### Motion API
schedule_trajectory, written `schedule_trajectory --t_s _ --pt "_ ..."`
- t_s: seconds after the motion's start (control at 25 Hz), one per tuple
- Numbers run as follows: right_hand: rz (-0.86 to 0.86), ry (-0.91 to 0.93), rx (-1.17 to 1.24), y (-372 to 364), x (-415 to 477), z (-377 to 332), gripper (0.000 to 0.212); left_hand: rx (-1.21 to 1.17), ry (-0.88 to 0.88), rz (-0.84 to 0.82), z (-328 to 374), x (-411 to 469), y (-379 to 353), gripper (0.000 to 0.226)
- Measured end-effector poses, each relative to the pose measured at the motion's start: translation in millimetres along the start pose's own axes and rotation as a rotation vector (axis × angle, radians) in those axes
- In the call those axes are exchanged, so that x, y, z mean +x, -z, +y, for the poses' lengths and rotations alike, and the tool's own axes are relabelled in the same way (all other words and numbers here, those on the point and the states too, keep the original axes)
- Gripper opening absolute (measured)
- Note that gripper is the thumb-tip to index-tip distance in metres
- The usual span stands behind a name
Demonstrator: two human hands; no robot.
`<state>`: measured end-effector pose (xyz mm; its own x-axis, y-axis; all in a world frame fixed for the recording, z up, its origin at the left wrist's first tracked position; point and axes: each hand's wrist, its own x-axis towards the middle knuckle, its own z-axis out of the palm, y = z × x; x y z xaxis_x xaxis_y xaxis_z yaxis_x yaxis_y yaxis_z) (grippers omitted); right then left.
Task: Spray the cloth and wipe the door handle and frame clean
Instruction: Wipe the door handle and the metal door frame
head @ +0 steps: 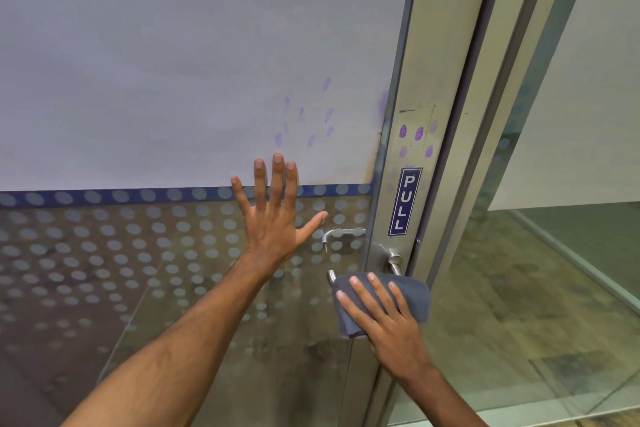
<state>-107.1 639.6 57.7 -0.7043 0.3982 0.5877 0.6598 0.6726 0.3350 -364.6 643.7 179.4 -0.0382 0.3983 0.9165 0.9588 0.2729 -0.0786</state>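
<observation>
The door handle (pixel 393 262) is a metal lever whose long axis runs roughly level across the door, from its round mount on the frame (pixel 431 87) out leftward over the glass panel (pixel 173 270); its free end, a bent tip, shows just past the upper left edge of the cloth (pixel 414 295), pointing left and toward the camera. The dark grey cloth is draped over the middle of the lever, covering most of its length, and hangs down a little below it in a folded bunch. The right hand (pixel 384 315) lies on the cloth from below and right — palm against the fabric, fingers (pixel 356 288) lightly spread and reaching up-left toward the lever's free end, pressing the cloth onto the handle rather than pinching it. The handle sits under the fingers and slightly above the palm, with its mount just up and right of the fingertips. The left hand (pixel 273 215) is flat on the glass to the left of the handle, fingers spread wide and pointing up, thumb stretched right toward the second lever (pixel 341 234) seen through the glass. Above the handle, a blue PULL sticker (pixel 404 202) runs vertically on the frame, and purple smudges (pixel 417 140) mark the metal just over it — more dot the frosted panel to the left.
</observation>
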Motion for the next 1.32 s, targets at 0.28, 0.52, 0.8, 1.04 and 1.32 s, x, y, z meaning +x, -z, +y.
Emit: schedule_trajectory --t_s 0.28,0.52,0.8,1.04,1.32 --pt "0.364 -1.261 1.64 9.5 25.0 -23.2 0.058 -0.004 0.019 -0.01 1.1 1.9 1.5 0.11" --pt "0.733 -1.714 2.346 44.0 67.4 -53.0 0.046 0.004 0.009 -0.016 1.5 1.5 3.2 0.109" --pt "0.612 -1.674 2.54 53.3 83.1 -99.2 0.041 0.02 0.0 0.008 1.1 0.7 0.6 0.109" --pt "0.097 -1.614 2.553 68.9 47.2 -92.5 0.047 0.003 -0.003 0.023 1.1 0.6 0.1 0.11" --pt "0.212 -1.302 1.654 107.0 36.2 -47.3 0.034 0.017 -0.011 0.013 0.5 1.1 -0.7 0.111"
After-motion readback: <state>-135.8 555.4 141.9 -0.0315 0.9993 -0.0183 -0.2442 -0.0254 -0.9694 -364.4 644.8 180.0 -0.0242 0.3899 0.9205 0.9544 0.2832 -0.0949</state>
